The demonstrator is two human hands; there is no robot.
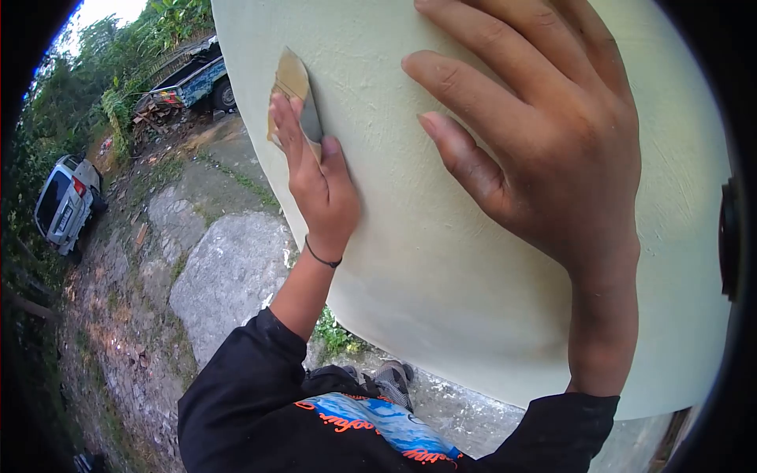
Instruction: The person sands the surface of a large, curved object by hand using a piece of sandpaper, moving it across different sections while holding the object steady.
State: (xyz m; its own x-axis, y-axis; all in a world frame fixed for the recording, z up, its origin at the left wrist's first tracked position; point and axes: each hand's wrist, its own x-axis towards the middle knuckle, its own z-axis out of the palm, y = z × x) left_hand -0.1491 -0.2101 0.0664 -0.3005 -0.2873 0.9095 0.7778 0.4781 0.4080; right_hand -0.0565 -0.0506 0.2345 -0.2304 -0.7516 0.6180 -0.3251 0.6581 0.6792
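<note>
A large pale green-cream panel [441,236] with a rough, streaky coat fills the middle and right of the view. My left hand [319,185], with a dark band at the wrist, is closed on a putty knife [293,83] near the panel's left edge. Its pointed blade is smeared with tan putty and lies against the surface, fingers pressed along it; the handle is hidden by the hand. My right hand [544,118] rests open on the panel's upper right, fingers apart and holding nothing. Its upper fingertips run out of the frame.
Below, my shoes [394,378] stand on rough concrete beside the panel's lower edge. Stony ground and a pale concrete slab [229,272] lie to the left. Farther off are a silver car [67,201], a blue truck [189,83] and green bushes.
</note>
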